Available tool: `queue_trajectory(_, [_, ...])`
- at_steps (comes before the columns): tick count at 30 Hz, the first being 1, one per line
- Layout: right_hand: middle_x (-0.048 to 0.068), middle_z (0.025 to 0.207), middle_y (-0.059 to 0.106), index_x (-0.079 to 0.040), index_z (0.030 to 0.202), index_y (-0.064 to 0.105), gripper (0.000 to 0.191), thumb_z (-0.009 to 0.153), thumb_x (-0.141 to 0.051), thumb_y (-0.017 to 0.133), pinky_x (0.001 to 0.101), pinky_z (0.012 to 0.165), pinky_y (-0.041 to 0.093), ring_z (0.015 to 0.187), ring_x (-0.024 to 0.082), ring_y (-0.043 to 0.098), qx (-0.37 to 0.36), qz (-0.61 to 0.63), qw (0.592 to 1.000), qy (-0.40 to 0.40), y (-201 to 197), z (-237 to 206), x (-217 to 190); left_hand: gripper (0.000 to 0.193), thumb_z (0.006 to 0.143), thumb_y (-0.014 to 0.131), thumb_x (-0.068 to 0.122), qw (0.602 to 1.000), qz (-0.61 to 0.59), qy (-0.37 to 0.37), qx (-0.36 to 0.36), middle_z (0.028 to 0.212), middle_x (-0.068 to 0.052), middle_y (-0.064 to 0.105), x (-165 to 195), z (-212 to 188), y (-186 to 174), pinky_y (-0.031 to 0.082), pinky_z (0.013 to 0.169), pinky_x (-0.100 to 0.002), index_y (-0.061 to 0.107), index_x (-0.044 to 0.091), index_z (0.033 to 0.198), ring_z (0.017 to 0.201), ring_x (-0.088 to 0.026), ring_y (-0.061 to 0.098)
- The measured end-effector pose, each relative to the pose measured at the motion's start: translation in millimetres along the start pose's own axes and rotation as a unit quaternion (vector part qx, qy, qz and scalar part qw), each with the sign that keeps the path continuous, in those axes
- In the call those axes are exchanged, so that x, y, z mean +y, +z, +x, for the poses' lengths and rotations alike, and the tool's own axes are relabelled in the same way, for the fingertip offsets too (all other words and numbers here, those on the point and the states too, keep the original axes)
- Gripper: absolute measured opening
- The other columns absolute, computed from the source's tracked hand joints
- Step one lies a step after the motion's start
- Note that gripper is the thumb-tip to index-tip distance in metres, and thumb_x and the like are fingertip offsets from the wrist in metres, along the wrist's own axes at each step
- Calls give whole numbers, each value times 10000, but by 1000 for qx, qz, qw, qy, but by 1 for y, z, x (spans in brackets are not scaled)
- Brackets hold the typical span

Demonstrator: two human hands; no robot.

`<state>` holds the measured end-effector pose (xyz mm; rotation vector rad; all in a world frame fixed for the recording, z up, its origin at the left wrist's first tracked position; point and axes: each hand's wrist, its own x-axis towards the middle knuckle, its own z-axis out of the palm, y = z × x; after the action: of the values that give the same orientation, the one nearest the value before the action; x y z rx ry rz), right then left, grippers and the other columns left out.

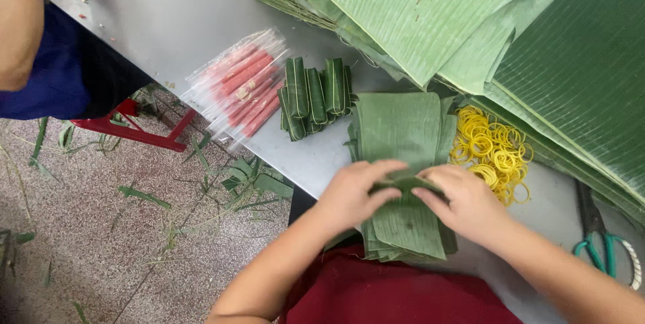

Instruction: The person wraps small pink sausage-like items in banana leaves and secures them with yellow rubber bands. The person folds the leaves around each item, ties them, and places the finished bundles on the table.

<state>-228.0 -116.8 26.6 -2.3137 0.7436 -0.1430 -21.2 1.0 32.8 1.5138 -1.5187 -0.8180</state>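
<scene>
From the head camera, the left hand (353, 193) and the right hand (467, 203) meet over a stack of cut green banana-leaf rectangles (403, 129) at the near edge of the grey metal bench (175, 15). The fingers of both hands pinch a small rolled strip of green leaf (405, 183) lying on the stack's top sheet. Just right of the stack lies a heap of yellow rubber bands (494, 149); beyond it to the left are finished green leaf-wrapped rolls (312, 96) and clear-wrapped pink sticks (238, 85).
</scene>
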Motion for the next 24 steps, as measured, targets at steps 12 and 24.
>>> queue_trajectory(12, [98, 1067, 662, -19, 1115, 690, 410, 763, -217, 758, 409, 845, 532, 1022, 304, 614, 14, -155, 970, -187, -5, 5, -29, 215, 871, 790, 225, 969, 155, 184, 53, 984, -82, 697, -11, -5, -2, 505, 887, -417, 656, 106, 990, 967, -311, 648])
queue_trajectory(24, [43, 994, 702, -155, 978, 747, 219, 790, -251, 802, 373, 725, 553, 923, 256, 674, 77, -52, 976, -198, -10, 28, -10, 185, 858, 803, 221, 993, 93, 68, 40, 909, -81, 663, -24, 13, -11, 519, 807, -407, 759, 99, 989, 883, -301, 636])
